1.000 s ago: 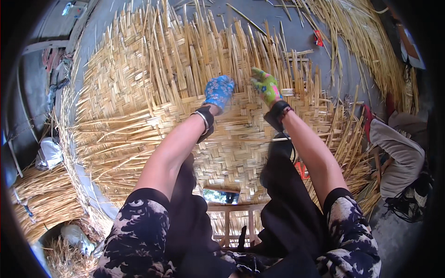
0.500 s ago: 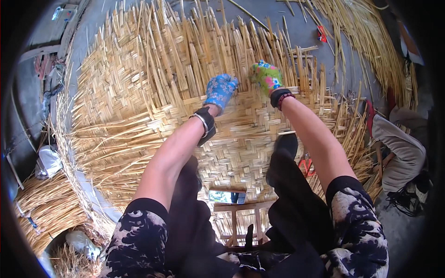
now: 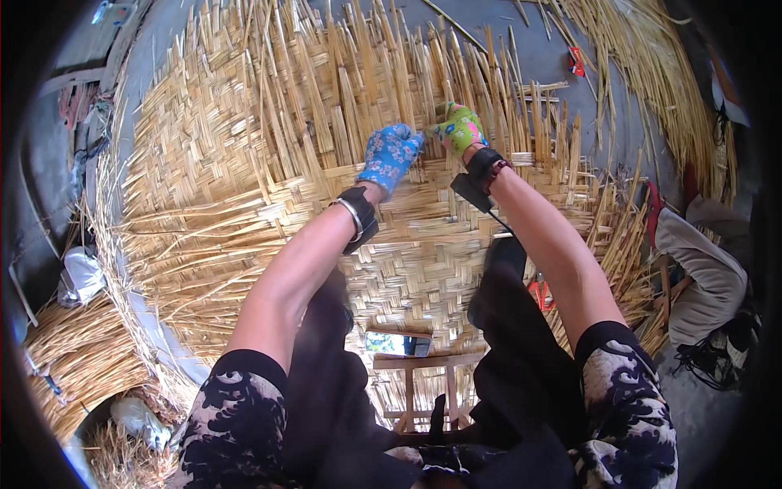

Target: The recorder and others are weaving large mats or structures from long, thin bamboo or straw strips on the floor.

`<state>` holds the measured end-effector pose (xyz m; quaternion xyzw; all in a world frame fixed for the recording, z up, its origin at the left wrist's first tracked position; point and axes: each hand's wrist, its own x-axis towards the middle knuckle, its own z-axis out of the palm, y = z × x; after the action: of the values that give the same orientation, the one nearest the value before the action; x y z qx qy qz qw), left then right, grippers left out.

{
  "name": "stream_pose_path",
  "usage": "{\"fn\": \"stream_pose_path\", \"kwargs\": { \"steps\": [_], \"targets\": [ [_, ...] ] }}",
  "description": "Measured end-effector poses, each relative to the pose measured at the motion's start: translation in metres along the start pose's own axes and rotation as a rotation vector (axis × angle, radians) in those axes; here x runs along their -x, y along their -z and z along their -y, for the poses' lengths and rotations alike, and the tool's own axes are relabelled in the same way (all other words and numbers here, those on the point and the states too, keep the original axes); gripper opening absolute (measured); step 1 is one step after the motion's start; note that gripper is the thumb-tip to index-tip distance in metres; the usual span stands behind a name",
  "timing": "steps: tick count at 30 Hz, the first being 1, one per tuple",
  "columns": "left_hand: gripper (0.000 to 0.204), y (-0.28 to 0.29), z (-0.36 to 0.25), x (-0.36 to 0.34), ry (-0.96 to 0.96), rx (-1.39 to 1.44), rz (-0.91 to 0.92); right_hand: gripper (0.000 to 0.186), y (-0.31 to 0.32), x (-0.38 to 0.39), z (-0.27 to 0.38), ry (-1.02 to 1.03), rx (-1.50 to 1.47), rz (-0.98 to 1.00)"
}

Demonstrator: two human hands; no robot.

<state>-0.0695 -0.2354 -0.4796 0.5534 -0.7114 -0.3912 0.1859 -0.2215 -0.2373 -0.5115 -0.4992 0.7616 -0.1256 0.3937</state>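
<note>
While the left hand (image 3: 390, 158) stays curled over the woven mat (image 3: 399, 285), the right hand (image 3: 459, 130) has closed in beside it, bringing both to one spot; whether either pinches a straw, I cannot tell. Beneath, the mat covers the floor (image 3: 538, 61).

Blue-gloved left hand (image 3: 389, 156) was at view's 12 o'clock, fingers curled, over woven straw mat (image 3: 399, 281). Green-gloved right hand (image 3: 459, 129) was just beside it at 1 o'clock, fingers bent; contents of both not discernible. Phone (image 3: 398, 344) lay at 6 o'clock, near wooden frame (image 3: 428, 360). Red packet (image 3: 577, 62) was between 1 and 2 o'clock, loose straw (image 3: 652, 81) at 2 o'clock, straw bundle (image 3: 90, 359) at 8 o'clock.
</note>
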Motion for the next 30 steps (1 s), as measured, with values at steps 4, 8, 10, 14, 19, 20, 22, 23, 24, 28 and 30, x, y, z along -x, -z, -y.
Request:
{"fn": "stream_pose_path", "kwargs": {
  "steps": [4, 8, 10, 14, 19, 20, 22, 23, 24, 28, 30],
  "targets": [
    [0.027, 0.006, -0.005, 0.005, 0.129, 0.058, -0.001, 0.037, -0.010, -0.006, -0.025, 0.012, -0.643, 0.084],
    [0.028, 0.011, -0.010, 0.003, 0.176, 0.115, 0.006, 0.030, 0.012, -0.014, -0.020, 0.219, -0.364, 0.332],
    [0.029, 0.005, -0.011, 0.002, 0.155, 0.089, 0.021, 0.026, 0.006, -0.029, -0.047, 0.182, -0.709, 0.513],
    [0.032, 0.006, -0.001, 0.001, 0.085, -0.069, -0.018, 0.022, -0.002, -0.012, -0.028, 0.192, -0.375, 0.223],
    [0.023, -0.005, -0.003, 0.000, 0.055, -0.024, 0.005, 0.021, 0.012, 0.020, -0.021, 0.060, -0.925, 0.333],
    [0.019, -0.010, 0.000, -0.001, -0.092, -0.110, -0.033, 0.021, 0.013, 0.020, -0.024, 0.061, -0.925, 0.332],
    [0.018, -0.015, 0.001, -0.003, -0.064, -0.173, 0.088, 0.023, 0.014, 0.024, -0.025, 0.109, -1.216, 0.480],
    [0.021, -0.015, -0.001, -0.004, -0.035, -0.237, 0.210, 0.023, 0.014, 0.031, -0.024, 0.106, -1.212, 0.482],
    [0.021, -0.013, -0.001, -0.001, -0.032, -0.233, 0.210, 0.024, 0.014, 0.041, -0.025, 0.172, -1.097, 0.301],
    [0.035, -0.011, -0.002, 0.003, -0.034, 0.027, 0.223, 0.021, 0.014, 0.066, -0.046, -0.246, -1.308, -0.076],
    [0.039, -0.006, -0.002, 0.019, -0.188, -0.238, -0.171, 0.020, 0.017, 0.072, -0.042, -0.340, -1.155, -0.078]
  ]
}}
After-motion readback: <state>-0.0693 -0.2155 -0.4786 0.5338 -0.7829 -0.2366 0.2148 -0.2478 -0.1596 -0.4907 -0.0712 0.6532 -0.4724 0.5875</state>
